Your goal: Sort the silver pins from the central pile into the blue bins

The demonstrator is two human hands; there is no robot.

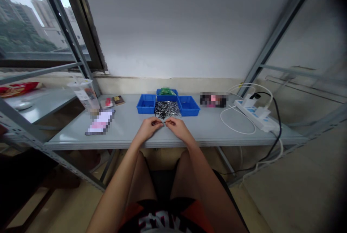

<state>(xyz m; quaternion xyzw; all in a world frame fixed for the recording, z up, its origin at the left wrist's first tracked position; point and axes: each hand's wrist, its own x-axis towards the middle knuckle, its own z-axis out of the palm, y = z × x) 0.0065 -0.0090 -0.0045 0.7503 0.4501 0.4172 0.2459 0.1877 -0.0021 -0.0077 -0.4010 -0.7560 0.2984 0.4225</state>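
Note:
Both hands meet over the front of the grey table (127,131), fingertips almost touching. My left hand (150,126) pinches one end of a small, thin dark piece (163,123). The other end is pinched by my right hand (175,125); the piece is too small to name. Just beyond the fingers lies a pile of small shiny metal parts (168,108), silver and black. Blue trays flank the pile: a left tray (146,107), a right tray (189,107), and a back tray (175,92) with green items (166,91) in it.
At the left stand a phone (101,121), a clear plastic container (86,93) and a small dark box (118,100). A blurred dark object (213,100) lies right of the trays. Further right, a white power strip (256,115) with plugs and looping cables sits near the shelf post.

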